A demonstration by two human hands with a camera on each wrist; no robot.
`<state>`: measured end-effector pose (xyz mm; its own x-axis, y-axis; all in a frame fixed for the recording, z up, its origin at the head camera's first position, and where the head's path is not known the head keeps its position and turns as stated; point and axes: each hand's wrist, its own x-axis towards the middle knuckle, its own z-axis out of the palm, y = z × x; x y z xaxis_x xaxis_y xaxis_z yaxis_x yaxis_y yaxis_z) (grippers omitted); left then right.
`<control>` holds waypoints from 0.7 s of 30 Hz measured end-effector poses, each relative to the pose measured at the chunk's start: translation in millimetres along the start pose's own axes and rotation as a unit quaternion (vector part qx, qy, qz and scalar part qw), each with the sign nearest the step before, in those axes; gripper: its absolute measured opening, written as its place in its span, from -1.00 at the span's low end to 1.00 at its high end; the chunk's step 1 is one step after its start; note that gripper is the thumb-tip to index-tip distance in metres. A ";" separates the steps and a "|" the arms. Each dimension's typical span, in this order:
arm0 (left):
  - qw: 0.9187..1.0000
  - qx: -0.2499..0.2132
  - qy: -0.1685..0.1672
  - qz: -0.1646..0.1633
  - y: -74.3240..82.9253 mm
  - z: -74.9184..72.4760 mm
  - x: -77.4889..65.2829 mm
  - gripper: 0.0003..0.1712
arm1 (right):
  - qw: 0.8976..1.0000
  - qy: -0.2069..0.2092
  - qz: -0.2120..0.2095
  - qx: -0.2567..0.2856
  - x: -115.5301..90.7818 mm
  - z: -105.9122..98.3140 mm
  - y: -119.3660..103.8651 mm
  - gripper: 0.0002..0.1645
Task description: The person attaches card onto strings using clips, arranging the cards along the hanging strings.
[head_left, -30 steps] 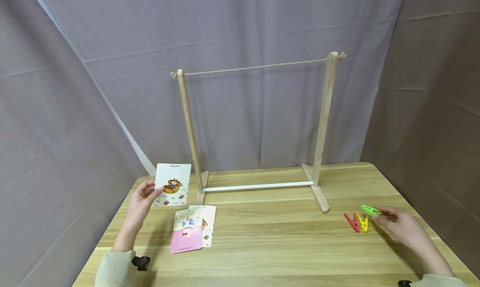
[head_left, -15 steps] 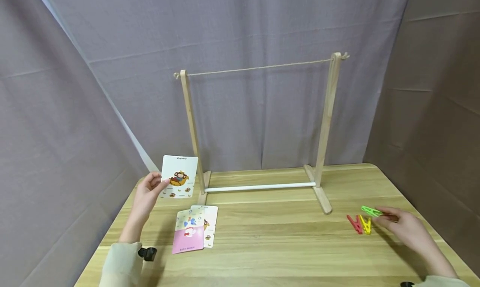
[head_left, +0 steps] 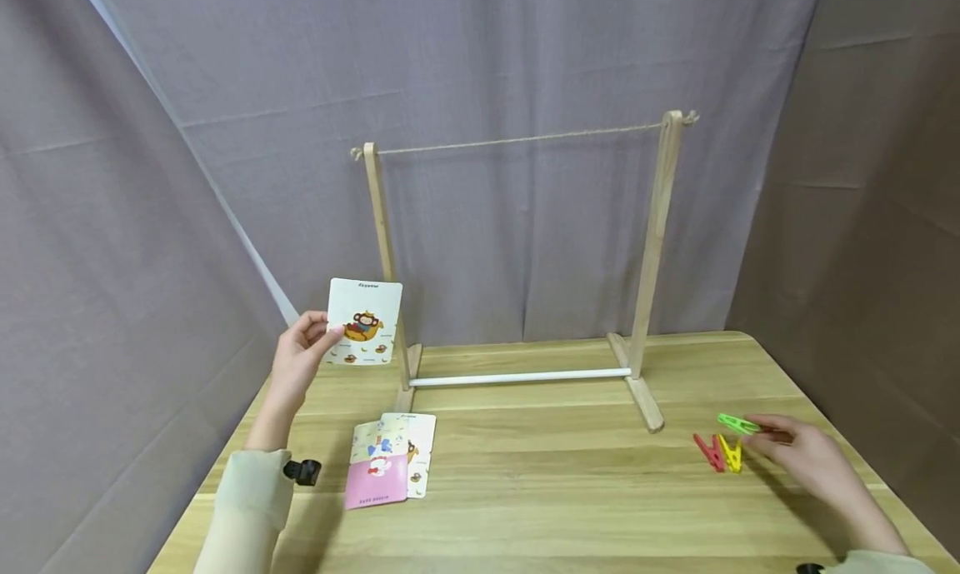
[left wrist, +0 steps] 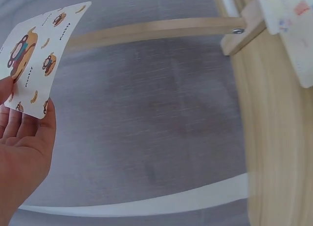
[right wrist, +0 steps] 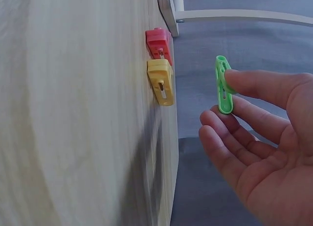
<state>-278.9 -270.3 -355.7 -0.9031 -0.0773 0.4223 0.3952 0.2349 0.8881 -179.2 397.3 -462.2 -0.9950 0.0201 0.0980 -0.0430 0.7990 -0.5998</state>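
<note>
My left hand pinches a white card with a monkey and banana print between thumb and fingers. The card is raised in front of the left post of a wooden frame. In the left wrist view the same card's lower corner rests against the fingers. Over at the right, my right hand holds a green clothespin between thumb and fingers, above the table. Just left of it on the table lie a red clothespin and a yellow clothespin, side by side.
Between the frame's posts a thin rope is strung at the top, with a white rod low down. A pink card overlaps another white card on the wooden table. Grey curtains surround it.
My left hand has lifted the monkey card upward and to the right, toward the frame's left post. The right hand, with the green clothespin, has stayed nearly in place.
</note>
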 end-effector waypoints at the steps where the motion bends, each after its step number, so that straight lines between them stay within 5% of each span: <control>1: 1.000 -0.001 0.002 0.002 1.7 0.1 1.9 -0.79 | 1.000 0.002 -0.001 0.000 -0.4 0.3 0.8 -0.31; 14: 0.998 -0.039 -0.006 0.043 20.5 0.1 19.7 -0.78 | 1.000 0.026 -0.003 -0.005 -1.3 0.3 5.1 -0.35; 21: 0.995 -0.091 0.019 0.047 28.8 -2.0 27.9 -0.89 | 0.999 0.033 -0.007 -0.004 -2.2 0.8 4.5 -0.36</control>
<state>-292.4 -267.6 -318.0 -0.8556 -0.1005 0.5078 0.5037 0.0641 0.8615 -177.3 400.4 -465.8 -0.9861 0.0482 0.1588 -0.0558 0.8047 -0.5910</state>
